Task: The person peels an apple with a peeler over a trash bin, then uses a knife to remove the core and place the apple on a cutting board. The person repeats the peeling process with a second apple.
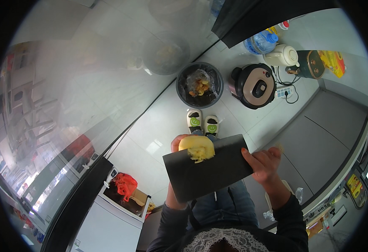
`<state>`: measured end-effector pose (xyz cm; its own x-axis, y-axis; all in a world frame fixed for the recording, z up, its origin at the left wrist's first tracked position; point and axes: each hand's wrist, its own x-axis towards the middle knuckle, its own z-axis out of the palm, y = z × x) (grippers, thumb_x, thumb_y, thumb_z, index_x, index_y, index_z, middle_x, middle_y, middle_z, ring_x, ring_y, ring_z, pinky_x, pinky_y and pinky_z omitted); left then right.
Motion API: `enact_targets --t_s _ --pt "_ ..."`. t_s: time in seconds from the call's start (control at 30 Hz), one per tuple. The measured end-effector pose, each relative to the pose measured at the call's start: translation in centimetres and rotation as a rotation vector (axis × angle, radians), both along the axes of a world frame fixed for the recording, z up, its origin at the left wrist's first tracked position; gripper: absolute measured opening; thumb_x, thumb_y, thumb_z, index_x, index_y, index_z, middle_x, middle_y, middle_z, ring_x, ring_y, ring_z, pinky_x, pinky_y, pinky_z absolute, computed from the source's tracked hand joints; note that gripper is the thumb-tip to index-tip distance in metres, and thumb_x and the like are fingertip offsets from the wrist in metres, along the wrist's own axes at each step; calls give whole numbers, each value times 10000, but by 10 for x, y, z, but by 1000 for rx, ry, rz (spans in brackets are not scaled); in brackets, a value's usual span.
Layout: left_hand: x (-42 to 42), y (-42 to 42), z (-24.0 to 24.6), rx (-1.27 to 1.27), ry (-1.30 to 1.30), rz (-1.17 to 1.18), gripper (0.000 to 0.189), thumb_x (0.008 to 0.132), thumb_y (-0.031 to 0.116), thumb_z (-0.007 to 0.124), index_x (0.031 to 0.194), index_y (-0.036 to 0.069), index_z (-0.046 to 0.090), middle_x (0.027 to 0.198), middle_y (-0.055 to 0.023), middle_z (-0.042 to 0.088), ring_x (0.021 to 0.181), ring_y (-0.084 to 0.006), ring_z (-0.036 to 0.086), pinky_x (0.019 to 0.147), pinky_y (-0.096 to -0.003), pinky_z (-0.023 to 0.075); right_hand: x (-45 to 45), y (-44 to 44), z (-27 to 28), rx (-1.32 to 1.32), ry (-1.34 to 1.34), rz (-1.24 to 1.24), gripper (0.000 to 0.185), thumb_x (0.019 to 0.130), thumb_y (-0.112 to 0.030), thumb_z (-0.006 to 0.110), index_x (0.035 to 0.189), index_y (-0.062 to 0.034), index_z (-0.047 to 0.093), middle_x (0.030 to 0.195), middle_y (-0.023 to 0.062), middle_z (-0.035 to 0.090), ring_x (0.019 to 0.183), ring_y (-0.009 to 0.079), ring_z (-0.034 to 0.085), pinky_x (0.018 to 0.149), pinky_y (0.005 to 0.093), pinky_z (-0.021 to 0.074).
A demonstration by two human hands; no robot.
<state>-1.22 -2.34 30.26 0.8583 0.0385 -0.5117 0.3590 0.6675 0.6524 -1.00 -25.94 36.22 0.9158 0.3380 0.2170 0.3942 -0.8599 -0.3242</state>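
Observation:
My left hand [177,141] curls around a pale yellow peeled fruit or vegetable [198,142], largely hidden behind it. A dark flat rectangular panel [214,171], perhaps a broad blade, is tilted in front of my left forearm and lap. Ragged yellow flesh [201,153] overlaps its upper edge. My right hand [264,163] grips the panel's right end, its thumb on the face and its other fingers curled. A small pale blurred scrap shows by those fingertips. Any handle is hidden. Beyond my feet stands a round dark bin [179,91] with yellow-brown scraps [201,86] and clear plastic inside.
An electric cooker [254,86] stands right of the bin, near a power strip [284,92], a cream kettle [280,56] and a large water bottle [259,42]. Grey cabinets [322,132] flank my right. At lower left are a white appliance [108,225] and a red plastic bag [125,186].

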Motion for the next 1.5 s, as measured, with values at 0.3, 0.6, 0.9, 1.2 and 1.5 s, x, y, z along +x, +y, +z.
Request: enact_targets --t_s 0.3,0.6,0.9,1.2,1.5 --pt "3 -6 -3 -42 18 35 463 952 361 577 1261 44 443 1180 -254 588 1049 -361 631 840 -446 596 4 11 1 29 1 3 318 751 -91 655 1044 -176 745 681 -68 449 547 61 479 827 254 319" --pt "8 20 2 -5 -44 -153 506 890 177 697 1284 21 420 1251 -152 542 1140 -253 583 961 -379 513 8 2 -13 61 17 -28 375 699 -71 627 1044 -150 751 625 -68 474 526 80 480 714 291 318" --pt "1 39 -3 111 -373 -268 1130 488 221 979 1381 85 301 1315 -122 451 1217 -238 501 979 -380 478 8 -18 -35 -59 63 -158 436 625 -37 647 1035 -149 743 637 -71 515 559 103 506 712 315 316" --pt "-7 48 -22 215 -203 -297 1158 496 261 986 1404 96 286 1318 -109 469 1217 -241 504 968 -389 490 18 4 -30 31 101 -209 396 630 -36 675 999 -163 744 610 -53 546 526 125 503 701 315 329" --pt "-12 59 -14 -80 -192 -256 1152 515 248 974 1410 91 265 1334 -164 465 1268 -331 493 998 -433 478 19 15 -35 51 223 -285 486 578 -78 783 1056 -136 721 667 -22 581 604 156 556 717 335 357"
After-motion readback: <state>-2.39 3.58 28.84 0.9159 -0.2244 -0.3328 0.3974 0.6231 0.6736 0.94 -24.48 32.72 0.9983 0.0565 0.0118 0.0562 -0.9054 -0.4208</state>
